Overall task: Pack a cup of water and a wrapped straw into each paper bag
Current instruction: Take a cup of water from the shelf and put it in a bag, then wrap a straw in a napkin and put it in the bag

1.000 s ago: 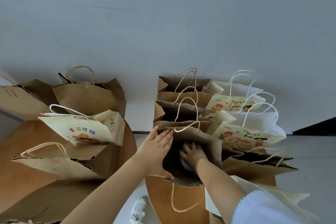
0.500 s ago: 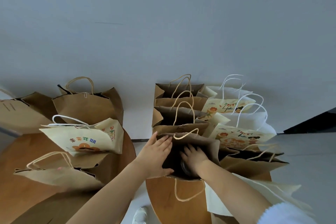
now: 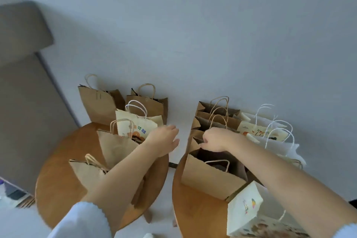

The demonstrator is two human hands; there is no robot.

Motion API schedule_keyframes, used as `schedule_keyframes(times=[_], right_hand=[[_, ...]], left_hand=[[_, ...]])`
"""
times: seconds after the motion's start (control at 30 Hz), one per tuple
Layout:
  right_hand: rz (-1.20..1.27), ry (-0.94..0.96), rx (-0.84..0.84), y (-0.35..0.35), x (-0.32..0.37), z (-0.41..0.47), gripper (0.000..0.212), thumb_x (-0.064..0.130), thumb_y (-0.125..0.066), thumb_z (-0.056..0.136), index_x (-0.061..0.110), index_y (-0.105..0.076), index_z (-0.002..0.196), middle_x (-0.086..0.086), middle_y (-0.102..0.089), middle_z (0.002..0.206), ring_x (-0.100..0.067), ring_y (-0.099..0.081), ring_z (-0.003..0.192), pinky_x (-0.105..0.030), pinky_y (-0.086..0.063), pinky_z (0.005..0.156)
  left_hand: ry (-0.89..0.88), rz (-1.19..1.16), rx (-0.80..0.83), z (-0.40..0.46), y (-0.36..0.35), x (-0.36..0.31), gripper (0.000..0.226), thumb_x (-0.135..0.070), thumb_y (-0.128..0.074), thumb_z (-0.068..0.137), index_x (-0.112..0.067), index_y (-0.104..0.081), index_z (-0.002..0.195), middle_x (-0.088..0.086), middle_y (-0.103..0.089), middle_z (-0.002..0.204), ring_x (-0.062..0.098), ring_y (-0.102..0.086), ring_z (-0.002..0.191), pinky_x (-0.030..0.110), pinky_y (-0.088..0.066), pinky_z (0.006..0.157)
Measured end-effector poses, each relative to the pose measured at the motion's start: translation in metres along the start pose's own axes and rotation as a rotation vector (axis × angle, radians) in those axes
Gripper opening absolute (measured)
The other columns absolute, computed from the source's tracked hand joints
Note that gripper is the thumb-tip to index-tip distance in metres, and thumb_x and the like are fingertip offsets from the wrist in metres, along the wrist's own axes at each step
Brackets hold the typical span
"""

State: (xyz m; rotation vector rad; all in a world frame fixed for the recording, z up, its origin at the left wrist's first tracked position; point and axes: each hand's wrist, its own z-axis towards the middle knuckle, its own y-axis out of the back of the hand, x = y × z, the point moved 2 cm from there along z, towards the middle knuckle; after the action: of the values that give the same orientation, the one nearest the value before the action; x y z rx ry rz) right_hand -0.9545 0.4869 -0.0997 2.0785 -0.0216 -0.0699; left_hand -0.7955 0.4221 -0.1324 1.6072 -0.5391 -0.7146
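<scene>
- Two bare hands work above a pair of round wooden tables; the right hand has its fingers curled, pinching the far upper edge of an open brown paper bag.
- That brown paper bag stands upright near the front of the right table, mouth open, one twine handle lying against its near wall; its interior is dark, and its contents cannot be made out.
- The left hand hovers in the gap between the tables, fingers loosely extended and somewhat blurred, holding nothing.
- Behind the held bag, a row of further brown bags stands with twine handles upright, reaching back to the wall.
- To the right of that row stand white and printed bags with white cord handles.
- A cream printed bag leans at the front corner of the held bag, touching it.
- On the left table stand several brown bags and one cream bag with coloured lettering; the left forearm crosses over the nearest of them.
- A grey upholstered seat lies at the far left.
- No cup or wrapped straw is visible.
</scene>
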Motion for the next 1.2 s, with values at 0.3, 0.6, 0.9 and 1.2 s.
schedule_keyframes(times=[0.3,0.6,0.9,1.2], right_hand=[[-0.035,0.413,-0.394,0.095,0.225,0.009,0.045,0.038,-0.042,0.098,0.007,-0.045,0.130,-0.010,-0.046,0.133,-0.029,-0.048,0.120,-0.042,-0.045,0.090],[-0.062,0.711,-0.538,0.121,0.512,0.016,0.045,0.037,-0.042,0.098,0.006,-0.044,0.132,-0.011,-0.047,0.134,-0.030,-0.044,0.124,-0.039,-0.038,0.101],[-0.077,0.796,-0.572,0.153,0.726,0.028,0.033,0.031,-0.042,0.098,0.007,-0.050,0.119,-0.010,-0.052,0.123,-0.028,-0.050,0.115,-0.037,-0.042,0.087],[-0.067,0.666,-0.614,0.205,0.834,0.145,0.033,0.027,-0.045,0.098,0.004,-0.050,0.120,-0.013,-0.050,0.126,-0.032,-0.047,0.119,-0.039,-0.039,0.096]], left_hand=[[0.462,0.019,-0.237,-0.164,0.099,0.135,0.035,-0.037,-0.039,0.099,-0.008,-0.057,0.105,0.004,-0.055,0.111,0.026,-0.051,0.111,0.035,-0.043,0.081],[0.880,0.047,-0.330,-0.384,0.115,0.326,0.042,-0.043,-0.039,0.098,-0.009,-0.058,0.113,0.004,-0.058,0.114,0.025,-0.054,0.111,0.035,-0.043,0.090],[0.980,0.019,-0.367,-0.507,0.136,0.475,0.041,-0.044,-0.040,0.098,-0.011,-0.058,0.116,0.003,-0.060,0.115,0.016,-0.055,0.102,0.024,-0.040,0.079],[0.913,0.078,-0.332,-0.500,0.155,0.625,0.041,-0.040,-0.037,0.100,-0.008,-0.054,0.121,0.006,-0.056,0.122,0.023,-0.049,0.118,0.032,-0.037,0.100]])
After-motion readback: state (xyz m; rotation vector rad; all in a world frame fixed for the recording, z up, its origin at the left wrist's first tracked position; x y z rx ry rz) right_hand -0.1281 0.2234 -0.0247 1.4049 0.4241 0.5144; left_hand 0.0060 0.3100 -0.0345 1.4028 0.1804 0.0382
